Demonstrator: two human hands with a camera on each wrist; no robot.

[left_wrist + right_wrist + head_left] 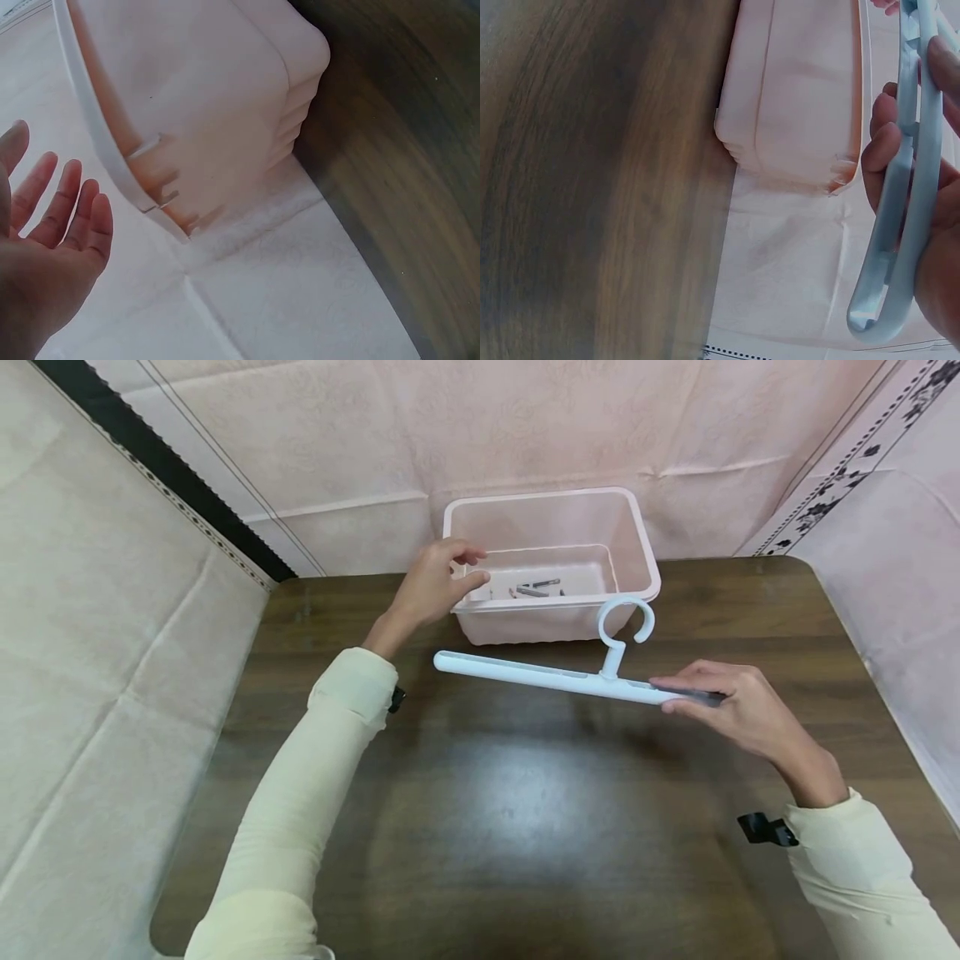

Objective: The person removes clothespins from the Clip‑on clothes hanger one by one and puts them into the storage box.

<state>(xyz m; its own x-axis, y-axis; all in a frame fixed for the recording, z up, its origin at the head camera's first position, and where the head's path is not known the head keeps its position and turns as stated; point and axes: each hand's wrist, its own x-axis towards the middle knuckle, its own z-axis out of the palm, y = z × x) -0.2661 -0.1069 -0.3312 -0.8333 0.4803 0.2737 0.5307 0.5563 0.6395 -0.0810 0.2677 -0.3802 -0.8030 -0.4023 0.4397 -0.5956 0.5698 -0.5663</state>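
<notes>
My right hand [750, 706] grips a light blue plastic clothes hanger [517, 672] near its right end, thumb on one side and fingers on the other. The hanger is held up over the table, its hook pointing away and overlapping the front of a pink bin [502, 625] in the head view. In the right wrist view the hollow arm of the hanger [922, 180] runs past the fingers. My left hand [435, 585] hovers at the bin's left front rim, thumb and fingers apart and holding nothing. Several small thin grey pieces [532, 592] lie on the bin floor.
The brown wood-grain table [510, 827] has the bin at its far edge. Pale patterned cloth [337, 443] hangs behind the table and also covers the left and right sides. A black strap end [765, 830] sticks out by the right cuff.
</notes>
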